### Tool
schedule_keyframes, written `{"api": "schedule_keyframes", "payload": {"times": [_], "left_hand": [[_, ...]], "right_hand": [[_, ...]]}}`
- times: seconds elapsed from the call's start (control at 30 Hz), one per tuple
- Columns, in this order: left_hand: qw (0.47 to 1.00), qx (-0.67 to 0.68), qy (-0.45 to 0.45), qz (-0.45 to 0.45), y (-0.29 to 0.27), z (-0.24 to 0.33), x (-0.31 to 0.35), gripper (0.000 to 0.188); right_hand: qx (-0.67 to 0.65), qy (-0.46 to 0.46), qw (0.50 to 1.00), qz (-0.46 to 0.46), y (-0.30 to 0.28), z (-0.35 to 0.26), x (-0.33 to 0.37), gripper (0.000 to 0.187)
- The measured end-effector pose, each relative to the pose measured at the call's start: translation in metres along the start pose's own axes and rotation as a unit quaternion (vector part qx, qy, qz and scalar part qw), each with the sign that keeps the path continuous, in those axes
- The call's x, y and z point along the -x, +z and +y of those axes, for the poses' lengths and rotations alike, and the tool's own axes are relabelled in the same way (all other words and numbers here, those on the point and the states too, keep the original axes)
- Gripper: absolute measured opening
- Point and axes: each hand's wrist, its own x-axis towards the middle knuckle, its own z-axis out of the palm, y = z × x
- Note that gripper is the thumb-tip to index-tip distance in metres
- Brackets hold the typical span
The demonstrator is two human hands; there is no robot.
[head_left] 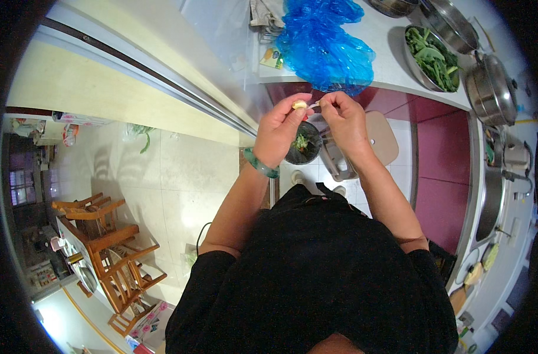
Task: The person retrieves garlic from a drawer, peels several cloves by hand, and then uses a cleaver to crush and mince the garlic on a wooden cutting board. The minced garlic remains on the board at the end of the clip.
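Above a dark bin, my left hand [276,127], with a green bangle at its wrist, grips a small pale-yellow garlic clove [299,105] between thumb and fingers. Close beside it on the right, my right hand [344,121] pinches a thin pale strip of peel [315,104]. The two hands are slightly apart, fingertips toward each other. Green scraps lie in the bin [292,154] below. A small patch of red shows by my left fingers; what it belongs to is hidden.
A blue plastic bag [325,44] lies on the white counter [393,65] ahead. Leafy greens fill a metal bowl [415,66] to its right, near a lidded steel pot [491,88]. A beige stool [382,138] stands beside the bin. Wooden chairs [122,283] are at the left.
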Motion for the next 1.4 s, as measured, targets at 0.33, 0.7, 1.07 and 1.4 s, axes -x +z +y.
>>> {"api": "schedule_keyframes", "payload": {"times": [0.33, 0.7, 1.07, 1.4], "left_hand": [[0.943, -0.265, 0.200, 0.002, -0.010, -0.003, -0.004, 0.028], [0.837, -0.480, 0.262, 0.020, -0.008, 0.004, 0.001, 0.029], [0.802, -0.529, 0.273, 0.040, -0.004, -0.002, 0.002, 0.021], [0.926, -0.304, 0.223, 0.006, -0.005, -0.010, 0.001, 0.026]], "right_hand": [[-0.033, -0.043, 0.998, -0.041, -0.005, -0.002, -0.002, 0.010], [0.125, -0.181, 0.973, -0.072, -0.006, -0.026, 0.003, 0.011], [0.178, -0.201, 0.963, -0.030, 0.005, -0.024, 0.005, 0.004], [-0.202, 0.125, 0.970, -0.059, 0.009, -0.017, 0.008, 0.011]]}}
